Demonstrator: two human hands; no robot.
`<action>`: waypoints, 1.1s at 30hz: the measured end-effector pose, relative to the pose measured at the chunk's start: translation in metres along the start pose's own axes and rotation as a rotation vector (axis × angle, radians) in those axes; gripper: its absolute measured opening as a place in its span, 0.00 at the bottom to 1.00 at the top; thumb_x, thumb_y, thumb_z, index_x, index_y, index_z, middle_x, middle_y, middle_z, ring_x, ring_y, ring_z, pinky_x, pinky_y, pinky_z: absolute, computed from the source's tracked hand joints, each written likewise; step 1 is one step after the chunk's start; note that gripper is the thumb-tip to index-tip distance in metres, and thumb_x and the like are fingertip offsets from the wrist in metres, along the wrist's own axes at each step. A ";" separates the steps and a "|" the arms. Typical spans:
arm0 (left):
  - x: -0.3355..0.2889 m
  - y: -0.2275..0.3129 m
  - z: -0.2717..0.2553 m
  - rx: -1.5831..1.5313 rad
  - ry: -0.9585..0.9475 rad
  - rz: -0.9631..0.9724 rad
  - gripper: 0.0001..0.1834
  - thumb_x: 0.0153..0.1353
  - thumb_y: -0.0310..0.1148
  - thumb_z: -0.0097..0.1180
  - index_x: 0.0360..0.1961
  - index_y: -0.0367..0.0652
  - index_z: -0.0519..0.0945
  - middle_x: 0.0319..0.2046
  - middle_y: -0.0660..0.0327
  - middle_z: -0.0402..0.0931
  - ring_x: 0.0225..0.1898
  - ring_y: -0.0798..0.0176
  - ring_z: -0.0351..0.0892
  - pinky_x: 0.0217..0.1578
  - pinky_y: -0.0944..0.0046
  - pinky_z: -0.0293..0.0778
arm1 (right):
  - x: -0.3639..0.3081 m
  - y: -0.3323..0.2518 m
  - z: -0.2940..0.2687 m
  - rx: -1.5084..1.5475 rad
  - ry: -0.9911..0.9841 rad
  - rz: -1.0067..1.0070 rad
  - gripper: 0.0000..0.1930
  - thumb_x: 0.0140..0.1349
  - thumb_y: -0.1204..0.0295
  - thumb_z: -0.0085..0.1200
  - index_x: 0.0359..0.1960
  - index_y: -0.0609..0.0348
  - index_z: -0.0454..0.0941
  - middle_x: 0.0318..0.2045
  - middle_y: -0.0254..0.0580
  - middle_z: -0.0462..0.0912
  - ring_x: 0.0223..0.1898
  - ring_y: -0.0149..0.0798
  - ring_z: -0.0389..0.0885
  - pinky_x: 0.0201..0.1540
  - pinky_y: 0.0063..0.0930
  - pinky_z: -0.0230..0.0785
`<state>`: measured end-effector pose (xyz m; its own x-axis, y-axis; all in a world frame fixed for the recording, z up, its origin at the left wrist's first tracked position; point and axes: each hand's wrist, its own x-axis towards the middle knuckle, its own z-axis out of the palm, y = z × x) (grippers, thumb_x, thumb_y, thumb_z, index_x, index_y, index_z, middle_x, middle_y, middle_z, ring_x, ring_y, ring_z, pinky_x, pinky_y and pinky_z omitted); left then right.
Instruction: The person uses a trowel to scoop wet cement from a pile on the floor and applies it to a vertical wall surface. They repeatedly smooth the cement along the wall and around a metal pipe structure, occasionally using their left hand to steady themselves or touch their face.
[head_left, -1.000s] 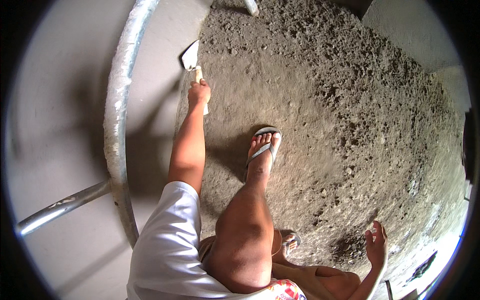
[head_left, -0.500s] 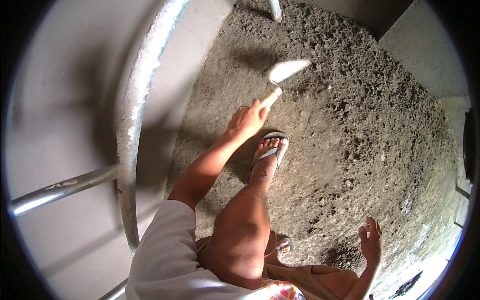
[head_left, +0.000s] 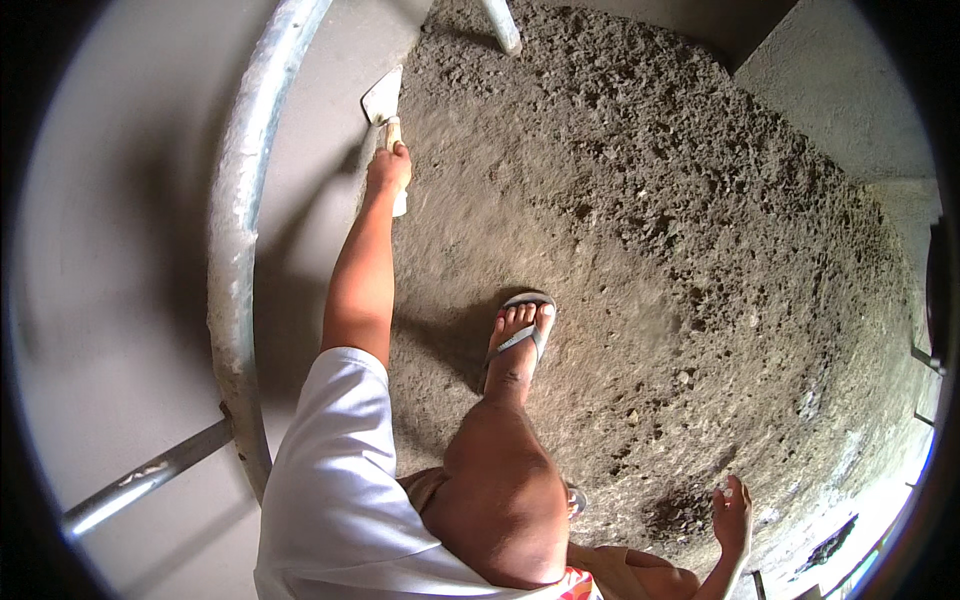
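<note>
My left hand is closed around the wooden handle of a trowel at the upper left, arm stretched out. The pale blade is at the edge where the grey mortar surface meets the smooth wall; whether it touches the wall cannot be seen. Around my left hand the mortar looks fairly smooth; farther right it is rough and crumbly. My right hand is at the lower right, empty, fingers slightly curled and apart, over the rough surface.
A curved metal pipe runs along my left side, with a side bar joined to it. Another pipe end stands at the top. My sandalled foot rests on the mortar. A concrete block wall rises at the far right.
My left hand has carried the trowel left and away from me, from over the mortar to the wall edge. My right hand has dropped slightly lower in view.
</note>
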<state>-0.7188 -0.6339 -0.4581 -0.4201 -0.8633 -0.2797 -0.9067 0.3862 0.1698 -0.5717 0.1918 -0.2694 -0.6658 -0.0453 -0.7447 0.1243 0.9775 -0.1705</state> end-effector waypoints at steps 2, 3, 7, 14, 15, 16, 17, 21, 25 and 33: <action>0.008 -0.013 0.003 -0.091 -0.036 -0.043 0.31 0.67 0.55 0.39 0.48 0.33 0.74 0.42 0.39 0.80 0.45 0.39 0.82 0.46 0.46 0.78 | -0.002 0.012 0.005 0.016 -0.002 0.002 0.21 0.65 0.66 0.55 0.58 0.62 0.70 0.48 0.54 0.78 0.36 0.47 0.81 0.40 0.41 0.74; 0.008 -0.010 -0.002 -0.070 -0.066 -0.032 0.31 0.67 0.55 0.40 0.47 0.34 0.75 0.40 0.40 0.81 0.42 0.40 0.83 0.43 0.47 0.78 | -0.003 0.022 0.012 0.039 0.011 0.001 0.21 0.66 0.65 0.55 0.57 0.63 0.70 0.47 0.54 0.78 0.35 0.46 0.80 0.39 0.40 0.74; -0.034 0.023 -0.025 -0.171 -0.265 0.037 0.27 0.69 0.53 0.41 0.45 0.36 0.75 0.27 0.48 0.82 0.24 0.50 0.84 0.26 0.53 0.80 | -0.002 0.026 0.012 0.046 -0.041 0.069 0.22 0.64 0.65 0.56 0.56 0.63 0.71 0.48 0.55 0.77 0.37 0.50 0.81 0.40 0.41 0.74; -0.147 0.043 -0.027 0.008 -0.356 0.252 0.26 0.69 0.51 0.42 0.47 0.36 0.71 0.29 0.40 0.80 0.35 0.37 0.82 0.35 0.42 0.78 | 0.058 -0.041 -0.015 0.046 0.043 -0.093 0.20 0.64 0.71 0.54 0.58 0.61 0.68 0.49 0.54 0.76 0.39 0.50 0.81 0.43 0.43 0.73; -0.153 0.033 -0.024 0.111 -0.302 0.365 0.25 0.69 0.51 0.41 0.47 0.36 0.71 0.29 0.39 0.80 0.36 0.35 0.81 0.35 0.41 0.77 | 0.063 -0.052 -0.017 0.036 0.041 -0.122 0.21 0.64 0.71 0.54 0.58 0.61 0.68 0.48 0.54 0.76 0.39 0.50 0.81 0.42 0.43 0.73; -0.157 0.032 -0.023 0.083 -0.308 0.323 0.25 0.69 0.51 0.41 0.48 0.36 0.71 0.29 0.39 0.80 0.36 0.34 0.81 0.35 0.40 0.77 | 0.065 -0.060 -0.020 0.019 0.043 -0.138 0.21 0.64 0.71 0.54 0.58 0.61 0.68 0.48 0.54 0.77 0.38 0.49 0.81 0.42 0.43 0.73; -0.159 0.031 -0.023 0.054 -0.316 0.283 0.25 0.69 0.51 0.41 0.48 0.36 0.70 0.29 0.38 0.80 0.36 0.34 0.81 0.35 0.40 0.77 | 0.066 -0.064 -0.023 0.003 0.046 -0.151 0.21 0.64 0.70 0.55 0.57 0.61 0.68 0.48 0.54 0.77 0.37 0.49 0.81 0.42 0.43 0.73; -0.094 0.011 -0.021 0.008 -0.034 0.184 0.25 0.70 0.51 0.40 0.49 0.37 0.70 0.33 0.37 0.80 0.36 0.34 0.82 0.35 0.40 0.78 | 0.067 -0.062 -0.010 0.001 0.015 -0.155 0.21 0.63 0.69 0.56 0.56 0.61 0.70 0.48 0.55 0.77 0.37 0.50 0.82 0.41 0.44 0.74; -0.008 0.050 -0.042 0.130 0.066 0.132 0.28 0.70 0.52 0.38 0.50 0.33 0.70 0.38 0.35 0.80 0.43 0.34 0.81 0.44 0.41 0.77 | 0.064 -0.051 0.008 -0.032 -0.008 -0.044 0.21 0.63 0.68 0.56 0.56 0.61 0.71 0.52 0.55 0.77 0.37 0.48 0.82 0.41 0.44 0.74; 0.069 0.078 -0.025 0.056 -0.165 0.074 0.31 0.66 0.55 0.42 0.48 0.34 0.77 0.43 0.39 0.80 0.46 0.42 0.83 0.46 0.49 0.78 | 0.060 -0.056 0.004 0.049 -0.007 -0.087 0.19 0.64 0.70 0.55 0.55 0.60 0.71 0.48 0.53 0.78 0.37 0.47 0.82 0.41 0.42 0.74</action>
<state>-0.8172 -0.6712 -0.4407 -0.4819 -0.7690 -0.4200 -0.8721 0.4676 0.1444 -0.6150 0.1337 -0.3070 -0.6705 -0.1314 -0.7302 0.1021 0.9585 -0.2662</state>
